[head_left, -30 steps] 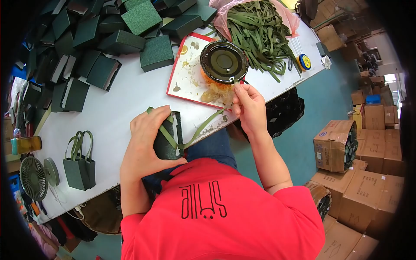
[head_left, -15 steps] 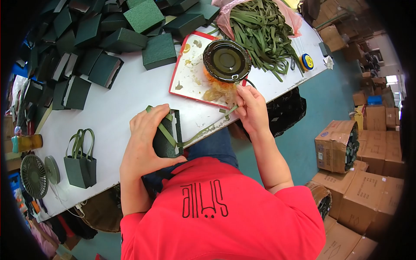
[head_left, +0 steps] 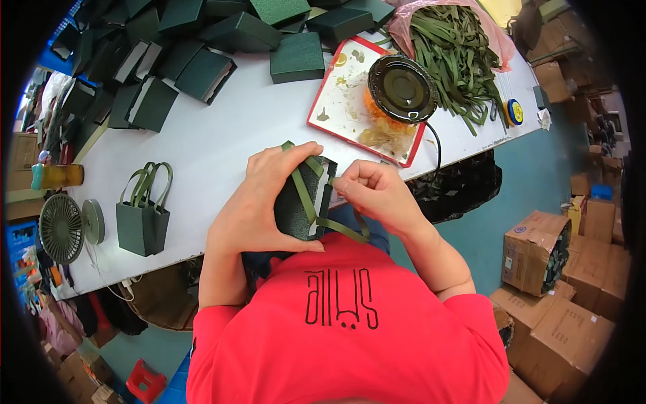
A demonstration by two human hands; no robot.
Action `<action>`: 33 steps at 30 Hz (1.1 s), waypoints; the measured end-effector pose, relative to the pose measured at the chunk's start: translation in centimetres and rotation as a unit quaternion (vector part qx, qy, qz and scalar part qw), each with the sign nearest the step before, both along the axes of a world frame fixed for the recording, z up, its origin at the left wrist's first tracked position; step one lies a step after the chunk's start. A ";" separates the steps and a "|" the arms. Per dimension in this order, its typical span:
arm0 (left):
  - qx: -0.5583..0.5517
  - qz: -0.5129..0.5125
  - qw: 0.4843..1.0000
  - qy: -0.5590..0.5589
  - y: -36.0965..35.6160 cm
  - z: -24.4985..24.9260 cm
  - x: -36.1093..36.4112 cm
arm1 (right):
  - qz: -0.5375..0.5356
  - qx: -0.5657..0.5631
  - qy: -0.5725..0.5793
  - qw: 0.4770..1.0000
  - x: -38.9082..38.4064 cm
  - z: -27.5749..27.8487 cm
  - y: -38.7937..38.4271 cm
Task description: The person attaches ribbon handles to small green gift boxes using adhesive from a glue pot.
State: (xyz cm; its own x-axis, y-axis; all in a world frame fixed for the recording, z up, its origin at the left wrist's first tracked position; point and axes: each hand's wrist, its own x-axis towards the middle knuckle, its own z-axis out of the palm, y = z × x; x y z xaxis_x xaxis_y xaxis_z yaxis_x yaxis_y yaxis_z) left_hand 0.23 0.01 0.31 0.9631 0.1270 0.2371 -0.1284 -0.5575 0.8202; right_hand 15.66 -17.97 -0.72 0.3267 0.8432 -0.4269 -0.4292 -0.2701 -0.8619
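Observation:
My left hand (head_left: 252,202) is wrapped round a small dark green box-shaped bag (head_left: 289,212), its open side turned to the right. A flat green ribbon (head_left: 304,195) runs over the bag, passes its lower rim and loops out to the right. At the bag's upper right rim, my right hand (head_left: 383,195) pinches the ribbon's end between thumb and fingers. The exact contact with the rim is partly hidden by the fingertips. Beyond my right hand, a round black pot (head_left: 404,87) with amber, glue-like drips sits on a stained, red-edged board (head_left: 336,111).
Dark green boxes (head_left: 296,57) are heaped at the back left. Green ribbons (head_left: 447,60) fill a pink plastic bag at the back right. A handled green bag (head_left: 141,225) and a small fan (head_left: 62,229) stand at left. Cartons (head_left: 538,249) are stacked on the floor at right.
My right hand has come from beside the pot to the bag's rim, bringing the ribbon's end. The ribbon now loops below it. My left hand still grips the bag; the view has shifted.

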 end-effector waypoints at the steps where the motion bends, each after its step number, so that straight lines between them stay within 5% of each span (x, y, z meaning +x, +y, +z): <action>1: 0.004 0.001 1.000 -0.002 0.0 0.1 0.0 | 0.007 -0.008 -0.002 1.000 0.0 0.2 0.3; 20: 0.094 -0.054 0.994 0.011 -0.1 0.2 0.2 | 0.134 -0.061 -0.099 0.984 1.3 -2.4 0.7; 23: 0.091 -0.035 0.995 0.017 -0.1 0.2 0.1 | 0.121 0.013 -0.051 0.991 1.4 -2.7 0.6; 27: 0.057 -0.015 0.998 0.024 0.5 0.1 -0.4 | 0.048 -0.033 -0.050 0.997 1.7 -1.4 -0.3; 30: 0.049 -0.009 0.999 0.016 0.6 -0.2 -0.5 | -0.045 0.006 -0.165 0.985 0.9 -2.0 -0.4; 33: 0.055 -0.004 0.998 0.007 0.6 -0.4 -0.5 | -0.062 -0.009 -0.155 0.986 0.4 -1.8 -0.5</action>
